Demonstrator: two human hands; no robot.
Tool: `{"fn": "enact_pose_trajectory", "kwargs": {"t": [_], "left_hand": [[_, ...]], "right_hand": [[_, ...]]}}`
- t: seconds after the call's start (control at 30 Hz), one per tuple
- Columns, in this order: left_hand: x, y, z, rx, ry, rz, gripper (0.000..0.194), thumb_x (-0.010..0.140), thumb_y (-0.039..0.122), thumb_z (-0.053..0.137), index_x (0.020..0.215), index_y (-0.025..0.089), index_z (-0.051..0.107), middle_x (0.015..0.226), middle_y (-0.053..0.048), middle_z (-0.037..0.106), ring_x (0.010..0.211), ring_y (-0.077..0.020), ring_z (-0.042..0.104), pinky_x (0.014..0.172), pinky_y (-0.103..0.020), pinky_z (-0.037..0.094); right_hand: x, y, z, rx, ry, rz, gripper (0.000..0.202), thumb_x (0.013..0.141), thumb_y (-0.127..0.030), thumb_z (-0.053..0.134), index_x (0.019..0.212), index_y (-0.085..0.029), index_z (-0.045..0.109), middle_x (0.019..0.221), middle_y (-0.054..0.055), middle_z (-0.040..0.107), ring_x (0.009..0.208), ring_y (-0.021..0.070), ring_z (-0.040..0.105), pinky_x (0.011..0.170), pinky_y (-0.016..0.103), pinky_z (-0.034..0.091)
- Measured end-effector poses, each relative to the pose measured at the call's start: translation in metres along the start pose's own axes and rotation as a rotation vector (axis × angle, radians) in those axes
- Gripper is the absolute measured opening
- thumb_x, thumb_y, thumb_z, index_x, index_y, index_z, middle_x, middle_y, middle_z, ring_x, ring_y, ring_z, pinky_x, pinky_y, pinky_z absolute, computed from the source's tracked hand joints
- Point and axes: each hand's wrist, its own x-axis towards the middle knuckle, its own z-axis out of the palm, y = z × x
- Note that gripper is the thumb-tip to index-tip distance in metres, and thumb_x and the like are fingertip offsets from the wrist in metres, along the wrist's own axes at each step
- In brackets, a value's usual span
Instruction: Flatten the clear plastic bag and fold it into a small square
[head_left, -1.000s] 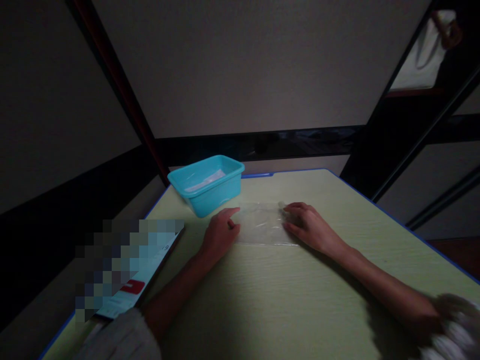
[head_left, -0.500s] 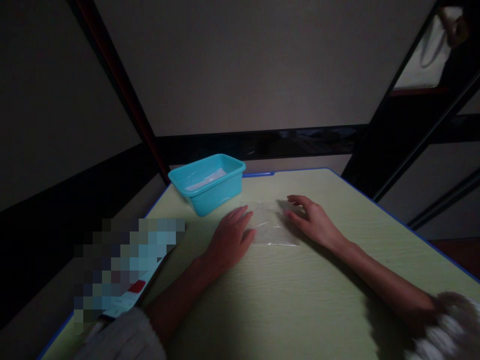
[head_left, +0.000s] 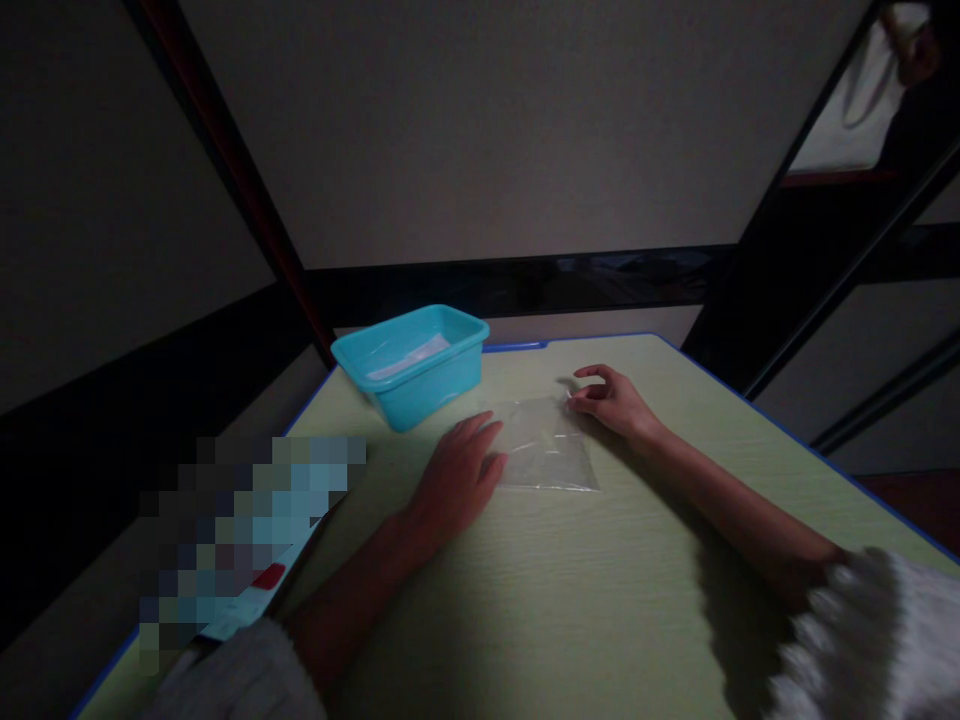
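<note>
A clear plastic bag (head_left: 546, 450) lies flat on the pale green table (head_left: 600, 600), between my two hands. My left hand (head_left: 459, 470) rests at the bag's left edge with its fingers apart, holding nothing. At the bag's upper right corner is my right hand (head_left: 609, 400); its thumb and a finger touch or hover by that corner, with the other fingers loosely curved. Whether the corner is pinched is too small to tell.
Left of the bag, a turquoise basket (head_left: 431, 390) with a whitish item inside stands near the table's far edge. A partly pixelated flat object with a lit surface (head_left: 244, 605) lies at the left edge. Cabinet panels rise behind the table.
My right hand has moved away from me, to the bag's upper right corner, and that corner now shows. My left hand has barely moved.
</note>
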Motion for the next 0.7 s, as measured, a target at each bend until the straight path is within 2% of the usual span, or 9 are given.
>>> {"fn": "enact_pose_trajectory", "kwargs": {"t": [0.13, 0.47, 0.6, 0.7], "left_hand": [[0.000, -0.001, 0.000, 0.011, -0.024, 0.011, 0.035, 0.081, 0.016, 0.048, 0.115, 0.013, 0.052, 0.127, -0.013, 0.049, 0.117, -0.0227, 0.045, 0.099, -0.042, 0.037], [0.000, 0.000, 0.000, 0.044, -0.072, 0.011, 0.038, 0.079, 0.015, 0.051, 0.116, 0.009, 0.052, 0.127, -0.016, 0.049, 0.116, -0.0243, 0.046, 0.099, -0.042, 0.037], [-0.001, 0.001, -0.001, 0.039, -0.081, 0.062, 0.039, 0.080, 0.016, 0.050, 0.118, 0.008, 0.050, 0.130, -0.016, 0.046, 0.120, -0.0235, 0.042, 0.101, -0.041, 0.034], [-0.001, 0.003, -0.002, 0.055, -0.139, 0.104, 0.042, 0.081, 0.018, 0.049, 0.122, 0.007, 0.046, 0.134, -0.016, 0.041, 0.124, -0.0235, 0.037, 0.105, -0.042, 0.028]], "right_hand": [[0.000, 0.006, -0.005, -0.021, 0.021, -0.058, 0.033, 0.062, -0.012, 0.059, 0.090, -0.018, 0.044, 0.059, -0.004, 0.058, 0.054, 0.0118, 0.056, 0.054, 0.023, 0.044], [0.001, 0.015, -0.005, -0.181, 0.058, -0.221, 0.036, 0.064, -0.013, 0.056, 0.099, -0.015, 0.048, 0.073, 0.003, 0.065, 0.060, 0.0141, 0.058, 0.061, 0.028, 0.048], [-0.007, 0.004, -0.012, -0.279, 0.076, -0.287, 0.031, 0.066, -0.008, 0.051, 0.096, -0.013, 0.054, 0.091, 0.011, 0.065, 0.075, 0.0188, 0.060, 0.069, 0.033, 0.048], [-0.025, -0.009, -0.012, -0.365, -0.020, -0.390, 0.022, 0.075, -0.011, 0.047, 0.091, -0.014, 0.061, 0.098, 0.012, 0.065, 0.089, 0.0222, 0.060, 0.082, 0.037, 0.046]]}}
